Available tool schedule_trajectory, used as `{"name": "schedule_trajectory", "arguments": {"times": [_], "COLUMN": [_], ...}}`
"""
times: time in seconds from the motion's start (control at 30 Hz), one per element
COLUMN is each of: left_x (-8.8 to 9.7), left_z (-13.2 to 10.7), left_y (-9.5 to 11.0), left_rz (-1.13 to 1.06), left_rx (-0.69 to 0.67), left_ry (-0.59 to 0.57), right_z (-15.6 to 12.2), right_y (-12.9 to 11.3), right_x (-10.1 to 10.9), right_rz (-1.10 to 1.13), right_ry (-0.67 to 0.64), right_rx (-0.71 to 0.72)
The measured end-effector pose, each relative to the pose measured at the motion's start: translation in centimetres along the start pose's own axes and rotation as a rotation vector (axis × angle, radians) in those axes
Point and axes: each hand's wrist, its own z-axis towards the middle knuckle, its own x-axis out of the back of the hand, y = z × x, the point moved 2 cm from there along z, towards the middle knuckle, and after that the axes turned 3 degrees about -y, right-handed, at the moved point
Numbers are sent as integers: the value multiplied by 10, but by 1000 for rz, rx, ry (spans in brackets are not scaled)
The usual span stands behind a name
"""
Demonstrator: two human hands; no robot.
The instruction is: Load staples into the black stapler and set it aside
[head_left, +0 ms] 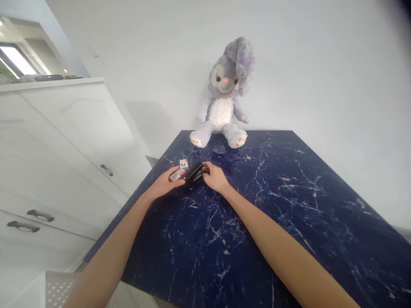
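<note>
My left hand [163, 185] is curled around a small white-and-red box [177, 174], thumb on the near side and fingers on the far side. A white printed piece [183, 164] with a red corner and a dark picture shows just beyond it; I cannot tell whether it is part of the same box. Right beside the box lies a black, glossy oblong case [193, 172], slanting up to the right. The fingers of my right hand [215, 177] are bent and closed on the right end of this case. Its exact kind is too small to make out.
Both hands work over a dark blue marble-patterned table [224, 256]. A grey plush rabbit [222, 96] sits at its far edge against the white wall [321, 77]. White cabinets [70, 141] with dark handles stand to the left.
</note>
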Motion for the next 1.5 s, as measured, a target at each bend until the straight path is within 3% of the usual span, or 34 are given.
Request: {"name": "schedule_trajectory", "arguments": {"times": [0.13, 0.37, 0.87, 1.33, 1.5], "left_x": [-2, -2, -3, 4, 9], "left_z": [1, 3, 3, 5, 1], "left_y": [3, -1, -15, -13, -14], "left_rz": [-22, -45, -152, -70, -54], "left_rx": [-15, 13, 14, 7, 17], "left_ry": [24, 54, 37, -31, -45], "right_z": [0, -1, -1, -4, -8], "right_y": [2, 6, 6, 9, 4], "right_x": [2, 9, 11, 14, 9], "right_rz": [38, 66, 100, 3, -146], "right_ry": [31, 234, 239, 379, 294], "right_rx": [-33, -151, -126, -188, -50]}}
